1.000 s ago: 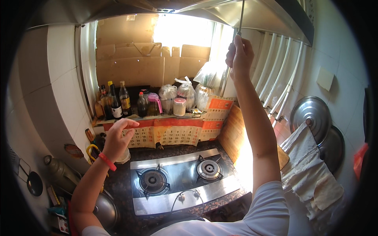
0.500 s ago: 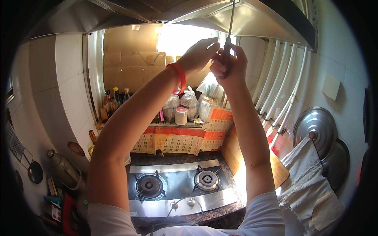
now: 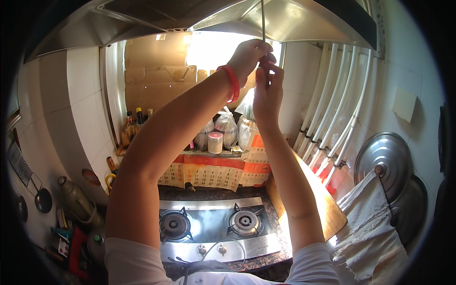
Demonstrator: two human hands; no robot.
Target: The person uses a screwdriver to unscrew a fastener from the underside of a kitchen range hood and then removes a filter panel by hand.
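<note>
Left hand (image 3: 247,58) raised to the screwdriver (image 3: 263,23), just above the right hand (image 3: 267,102)

A second ago the left hand hung low in front of the calendar sheet (image 3: 204,174), well apart from the tool. Now its fingers are curled around the screwdriver where handle meets shaft. Below, the right hand is loosely closed, thumb and bent fingers about the dark handle. The screwdriver stands nearly upright, its shaft running up in front of the metal hood (image 3: 304,29) and out of view — its tip cannot be seen.

On the ledge behind, a pale jar (image 3: 215,144) wears a pink lid; its contents are unclear. Tied clear plastic bags (image 3: 226,128) stand beside it, what they hold too blurred to tell. To the left, dark bottles (image 3: 129,127) show partly — the left arm covers several that were visible earlier.

Printing shows on the calendar sheet: dates in rows beneath a red band. Lower down, the two-burner stove (image 3: 209,209) shows between the forearms.
</note>
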